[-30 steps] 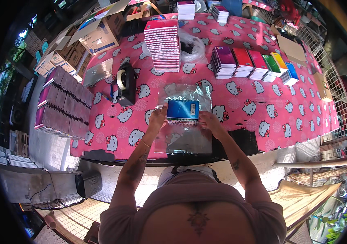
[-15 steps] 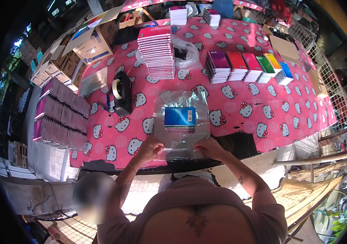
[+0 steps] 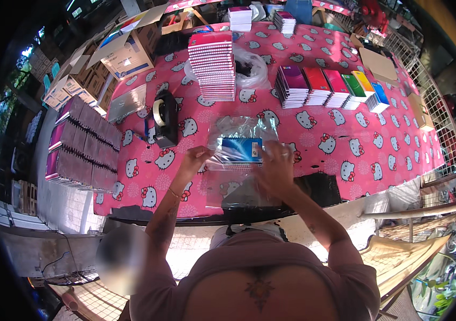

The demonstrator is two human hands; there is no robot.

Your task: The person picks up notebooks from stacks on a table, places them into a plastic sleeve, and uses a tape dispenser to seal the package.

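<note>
A blue spiral-bound notebook (image 3: 242, 151), possibly the top of a small stack, lies on a sheet of clear plastic film (image 3: 238, 188) in front of me. Glossy film shows around the notebook and seems to cover its near edge. At the notebook's left side, my left hand (image 3: 198, 156) is closed, fingertips pinching the film's edge. My right hand (image 3: 278, 163) is over the right side of the notebook and film; motion blur hides what its fingers do.
A black tape dispenser (image 3: 165, 120) stands left on the pink patterned tablecloth (image 3: 206, 198). Beyond rise a tall notebook stack (image 3: 212, 69) and a plastic bag (image 3: 254, 72). Coloured notebook stacks (image 3: 335, 88) stand right; bundled notebooks (image 3: 81, 150) and cardboard boxes (image 3: 126, 56) are left.
Both hands have moved forward from the film's near edge to the notebook's two sides. The near film looks drawn up against the notebook. The whole view has shifted slightly.
</note>
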